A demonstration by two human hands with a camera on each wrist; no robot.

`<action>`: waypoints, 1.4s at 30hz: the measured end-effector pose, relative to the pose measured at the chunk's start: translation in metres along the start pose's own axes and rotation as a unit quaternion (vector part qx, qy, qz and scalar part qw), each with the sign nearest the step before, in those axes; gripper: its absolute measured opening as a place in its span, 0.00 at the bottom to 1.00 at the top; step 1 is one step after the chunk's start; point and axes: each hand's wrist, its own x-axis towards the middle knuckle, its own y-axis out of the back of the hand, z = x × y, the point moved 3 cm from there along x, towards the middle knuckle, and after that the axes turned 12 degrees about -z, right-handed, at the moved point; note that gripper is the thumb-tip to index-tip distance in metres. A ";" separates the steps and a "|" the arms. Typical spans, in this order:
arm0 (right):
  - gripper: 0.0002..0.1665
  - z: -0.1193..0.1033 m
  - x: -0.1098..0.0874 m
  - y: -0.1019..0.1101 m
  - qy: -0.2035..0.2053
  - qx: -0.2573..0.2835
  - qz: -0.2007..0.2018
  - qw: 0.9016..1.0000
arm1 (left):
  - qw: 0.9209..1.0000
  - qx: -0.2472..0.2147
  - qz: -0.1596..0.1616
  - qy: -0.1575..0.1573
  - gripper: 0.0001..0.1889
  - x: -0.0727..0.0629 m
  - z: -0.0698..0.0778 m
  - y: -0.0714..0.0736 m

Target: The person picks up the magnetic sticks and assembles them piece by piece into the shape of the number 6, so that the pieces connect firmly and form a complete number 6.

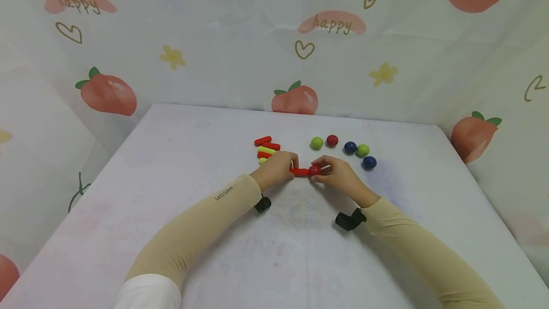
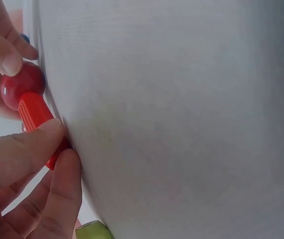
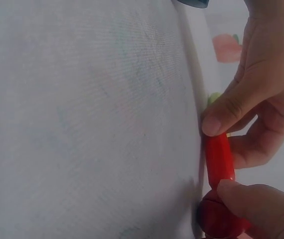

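My left hand [image 1: 276, 169] pinches a short red ridged handle [image 1: 299, 172] between thumb and fingers, low over the white table. Against the handle's right end sits a shiny dark red ball [image 1: 314, 170], held by the thumb and fingers of my right hand [image 1: 340, 176]. In the left wrist view, the handle [image 2: 34, 110] meets the ball [image 2: 23, 85] end-on, in one line. The right wrist view shows the ball [image 3: 220, 215] under my right thumb, with the red handle [image 3: 219, 158] reaching from it up to the left hand's fingers.
Behind my left hand lie several loose handles, among them a red one [image 1: 263, 140] and a yellow-green one [image 1: 267, 149]. Behind my right hand are a green ball [image 1: 317, 142], a red ball [image 1: 332, 140], a blue ball [image 1: 350, 147] and others. A patterned cloth [image 1: 240, 51] hangs behind the table.
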 end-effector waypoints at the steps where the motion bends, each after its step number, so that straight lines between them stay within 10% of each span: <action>1: 0.24 0.000 0.000 0.000 0.002 -0.002 0.001 1.000 | 1.000 0.000 0.000 0.000 0.10 0.000 0.000 0.000; 33: 0.22 -0.001 0.004 -0.004 0.000 -0.004 0.005 1.000 | 0.999 -0.035 -0.001 0.000 0.13 -0.002 -0.004 0.001; 42: 0.22 -0.003 0.004 -0.005 -0.003 -0.001 0.007 1.000 | 0.995 -0.095 0.019 -0.008 0.15 -0.016 -0.012 0.025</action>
